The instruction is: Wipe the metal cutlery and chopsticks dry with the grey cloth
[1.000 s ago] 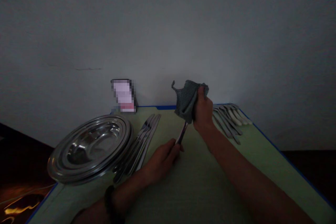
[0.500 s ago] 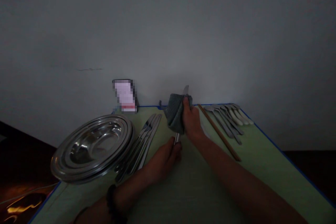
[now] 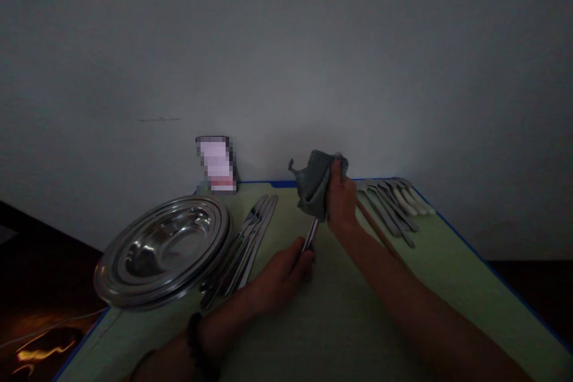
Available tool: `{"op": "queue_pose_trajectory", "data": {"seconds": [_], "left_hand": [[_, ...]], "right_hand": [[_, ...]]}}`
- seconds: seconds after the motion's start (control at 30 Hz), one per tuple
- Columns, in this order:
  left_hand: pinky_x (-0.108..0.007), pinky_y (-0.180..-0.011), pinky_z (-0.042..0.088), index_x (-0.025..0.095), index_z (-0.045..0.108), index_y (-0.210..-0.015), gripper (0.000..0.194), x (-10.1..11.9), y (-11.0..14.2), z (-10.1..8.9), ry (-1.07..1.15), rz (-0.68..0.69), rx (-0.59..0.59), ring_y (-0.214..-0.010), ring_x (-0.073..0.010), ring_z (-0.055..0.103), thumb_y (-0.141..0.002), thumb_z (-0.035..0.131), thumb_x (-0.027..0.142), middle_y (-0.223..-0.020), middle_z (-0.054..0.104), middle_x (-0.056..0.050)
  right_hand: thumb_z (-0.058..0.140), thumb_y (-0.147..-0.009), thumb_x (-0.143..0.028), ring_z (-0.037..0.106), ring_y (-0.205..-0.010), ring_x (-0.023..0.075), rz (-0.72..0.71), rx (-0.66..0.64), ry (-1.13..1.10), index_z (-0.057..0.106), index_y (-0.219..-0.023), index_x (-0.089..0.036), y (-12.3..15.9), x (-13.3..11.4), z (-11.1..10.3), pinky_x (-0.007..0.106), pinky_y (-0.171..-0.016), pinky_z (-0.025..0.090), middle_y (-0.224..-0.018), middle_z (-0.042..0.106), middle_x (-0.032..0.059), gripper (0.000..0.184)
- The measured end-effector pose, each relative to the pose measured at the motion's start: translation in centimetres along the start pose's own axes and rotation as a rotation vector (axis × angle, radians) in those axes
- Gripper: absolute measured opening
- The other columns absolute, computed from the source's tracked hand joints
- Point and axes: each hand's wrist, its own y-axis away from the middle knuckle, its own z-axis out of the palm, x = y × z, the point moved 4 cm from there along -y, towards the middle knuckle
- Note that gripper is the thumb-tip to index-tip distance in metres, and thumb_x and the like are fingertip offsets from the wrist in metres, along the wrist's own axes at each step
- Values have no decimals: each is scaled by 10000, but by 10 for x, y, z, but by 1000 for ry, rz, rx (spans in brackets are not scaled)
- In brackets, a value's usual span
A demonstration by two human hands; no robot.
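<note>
A table knife [image 3: 310, 235] slants up over the middle of the table, its handle end gripped in my left hand [image 3: 286, 271]. Folded round its blade is a grey-green cloth [image 3: 313, 182], which my right hand [image 3: 342, 200] pinches with the thumb on top. Most of the blade is hidden inside the cloth; only a bit of the tip shows past its upper edge. Left of my hands lie several table knives [image 3: 255, 233] side by side. To the right, several spoons [image 3: 388, 209] lie in a fan, with chopsticks [image 3: 380, 230] partly behind my right forearm.
A stack of shiny metal plates [image 3: 165, 250] stands on the left of the green table [image 3: 349, 322]. A phone [image 3: 218, 161] leans on the grey wall [image 3: 286, 59] at the back. The table has a blue edge [image 3: 496, 279].
My right hand and the cloth have moved right and up along the blade, covering more of its tip. More of the knife's handle shows between my hands. The view has shifted slightly.
</note>
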Motion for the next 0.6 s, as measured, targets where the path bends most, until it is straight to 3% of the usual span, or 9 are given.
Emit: {"op": "queue_pose_trajectory", "data": {"seconds": [0.13, 0.3, 0.4, 0.6], "left_hand": [[-248, -583, 363, 190, 423, -811, 304, -7, -5, -4, 128, -55, 122, -629, -132, 420, -894, 314, 461, -687, 430, 27], [-254, -559, 344, 191, 406, -741, 352, -11, -6, -7, 150, -68, 129, -595, -127, 386, -891, 292, 488, -651, 401, 33], [-240, -576, 351, 190, 417, -794, 319, -7, -3, -8, 138, -38, 100, -608, -121, 396, -907, 303, 466, -663, 410, 40], [-221, -610, 367, 189, 438, -834, 281, 0, 3, -5, 16, 32, -36, -647, -116, 452, -929, 312, 421, -700, 466, 37]], "right_hand": [[306, -828, -565, 517, -560, 184, 48, -159, 85, 421, -490, -219, 32, 2, 22, 287, -515, 305, -545, 528, 49, 498], [311, -824, -558, 514, -542, 174, 47, -234, 18, 423, -506, -217, 42, 0, 29, 278, -505, 314, -533, 520, 27, 479], [345, -796, -598, 514, -544, 162, 32, -182, -44, 474, -524, -197, 28, -5, 21, 272, -517, 328, -530, 533, 21, 501], [432, -726, -634, 545, -675, 161, 22, 43, -318, 601, -692, -147, -13, -14, -7, 269, -601, 387, -664, 604, 36, 517]]}}
